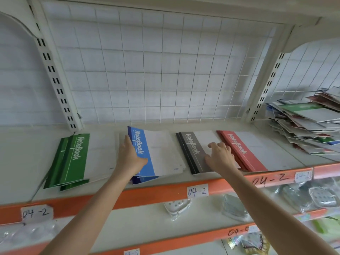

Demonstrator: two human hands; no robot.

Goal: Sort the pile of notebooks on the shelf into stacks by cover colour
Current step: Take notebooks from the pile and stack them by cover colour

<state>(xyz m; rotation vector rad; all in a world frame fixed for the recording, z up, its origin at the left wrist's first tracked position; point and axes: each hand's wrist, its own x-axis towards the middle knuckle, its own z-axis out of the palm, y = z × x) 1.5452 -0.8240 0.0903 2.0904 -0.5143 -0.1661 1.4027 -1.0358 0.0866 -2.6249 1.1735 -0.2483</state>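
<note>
The left hand [131,157] lies flat, fingers straight, against the left edge of the blue stack [158,153], apparently squaring it. The right hand [219,156] rests bent fingers on the grey stack [195,153], beside the red stack [248,150]; I cannot tell whether it pinches a cover. The green stack [77,159] sits leftmost on the shelf [22,162]. Far right, the unsorted pile of notebooks [303,126] lies heaped, so sorting looks unfinished.

Head camera looks forward and down, close over the shelf [184,126].
</note>
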